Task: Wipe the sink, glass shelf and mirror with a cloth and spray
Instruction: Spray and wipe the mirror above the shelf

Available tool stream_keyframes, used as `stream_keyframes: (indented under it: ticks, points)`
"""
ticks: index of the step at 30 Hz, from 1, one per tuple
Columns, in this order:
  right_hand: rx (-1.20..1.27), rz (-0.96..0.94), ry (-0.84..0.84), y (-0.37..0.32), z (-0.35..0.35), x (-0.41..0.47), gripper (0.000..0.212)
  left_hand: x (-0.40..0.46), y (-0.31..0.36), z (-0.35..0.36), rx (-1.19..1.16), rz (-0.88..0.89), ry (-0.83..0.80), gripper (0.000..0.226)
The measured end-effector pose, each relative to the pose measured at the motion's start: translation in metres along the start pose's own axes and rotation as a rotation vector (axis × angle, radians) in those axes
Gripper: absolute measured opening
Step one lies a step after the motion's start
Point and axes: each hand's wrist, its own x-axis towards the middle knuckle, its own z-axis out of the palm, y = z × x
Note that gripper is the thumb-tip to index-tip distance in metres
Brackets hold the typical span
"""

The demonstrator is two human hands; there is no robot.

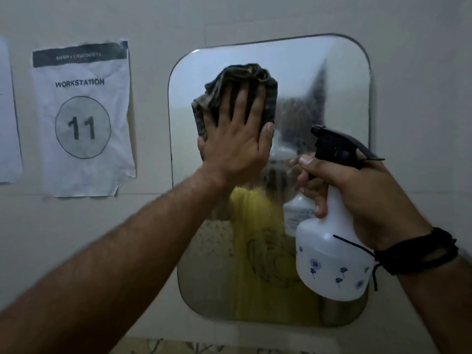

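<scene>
Left hand [236, 146], fingers flat, presses cloth [237, 80] against upper mirror [339, 98]; right hand [357, 195] grips white spray bottle [329, 261] just beside.

Grey-brown striped cloth [235, 83]; white spray bottle [329, 256] with blue flower print and black trigger head; white paper sign [84, 118] with black "11"; black wristband [419, 251].

On the wall to your left, a paper sign [83, 118] reads "WORKSTATION" above a circled "11"; its dark header band's print is too faint to read.
</scene>
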Motion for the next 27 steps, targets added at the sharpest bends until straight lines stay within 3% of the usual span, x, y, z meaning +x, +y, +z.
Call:
stream_keyframes:
  ticks: [6, 13, 21, 27]
  points:
    - [-0.033, 0.032, 0.010, -0.003, 0.000, 0.010, 0.032, 0.052, -0.006, -0.013, -0.029, -0.019, -0.007, 0.065]
    - [-0.047, 0.067, 0.033, 0.011, -0.006, 0.005, 0.033, -0.003, 0.013, 0.003, -0.025, -0.032, 0.008, 0.066]
    - [-0.024, 0.046, 0.036, 0.016, -0.013, 0.009, 0.029, 0.088, 0.002, -0.017, -0.046, -0.073, 0.001, 0.069]
    - [-0.030, 0.039, 0.049, 0.025, -0.018, -0.006, 0.023, -0.022, 0.025, 0.008, -0.015, 0.037, 0.017, 0.066]
